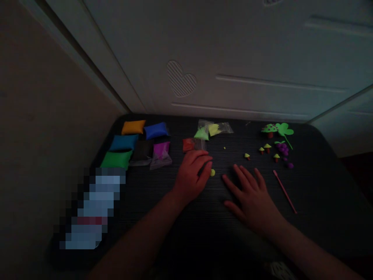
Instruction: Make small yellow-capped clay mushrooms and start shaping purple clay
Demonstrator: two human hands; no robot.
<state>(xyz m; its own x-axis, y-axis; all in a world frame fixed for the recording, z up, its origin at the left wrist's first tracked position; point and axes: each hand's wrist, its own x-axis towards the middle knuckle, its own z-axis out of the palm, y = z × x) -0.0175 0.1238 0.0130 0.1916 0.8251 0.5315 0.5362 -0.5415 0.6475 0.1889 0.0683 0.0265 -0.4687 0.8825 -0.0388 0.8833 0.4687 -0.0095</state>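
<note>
My left hand rests over the middle of the dark table, its fingers loosely curved and a gap between thumb and forefinger. A small flat yellow clay piece lies on the table right beside its thumb tip; whether they touch I cannot tell. My right hand is spread low over the table, palm down, holding nothing. Beyond its fingertips sit several tiny mushrooms with yellow caps and brown stems, one of them a tilted mushroom. A tiny yellow crumb lies between the hands, farther back.
Opened bags of red clay, light green clay and yellow clay lie behind my left hand. Several clay packets, including a blue packet, are at left. A pink stick tool, purple clay grapes and a spotted mushroom are at right.
</note>
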